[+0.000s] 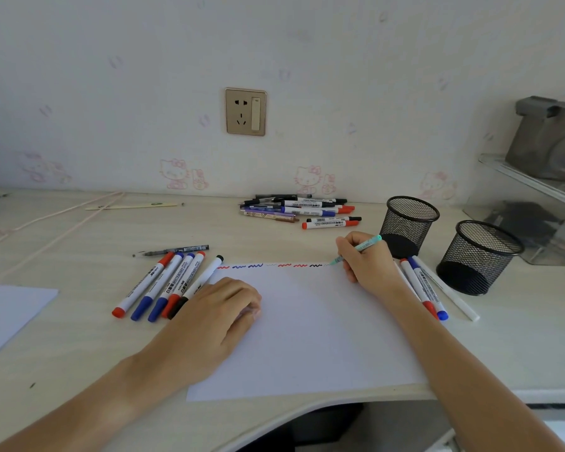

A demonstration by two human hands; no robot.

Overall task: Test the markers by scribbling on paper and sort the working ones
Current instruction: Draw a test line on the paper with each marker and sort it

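Markers lie in three groups on the desk (79,337), and the sorting looks partly done. Five capped whiteboard markers (163,285) sit in a neat row just left of the paper (307,327), with a dark pen (177,250) lying above them. A second, smaller group (431,288) — a red one, a blue one and a plain white one — lies right of the sheet beside the two mesh cups (408,220), which appear to hold nothing yet. Near the wall an untested-looking pile (300,210) waits.

Along the paper's top edge runs a row of scribbles (274,265): red, blue, blue, a faint one, red, red, black. The right hand (366,259) pinches a teal pen (359,247) in a writing grip, its tip touching the sheet at the far right end of that row, so another test is in hand. The left hand (216,314) rests on the sheet's left part with fingers loosely curled, holding nothing but steadying the paper.

By my reckoning roughly half remains — the pile by the wall is about as large as what is already laid out. Which side group counts as working I cannot tell.
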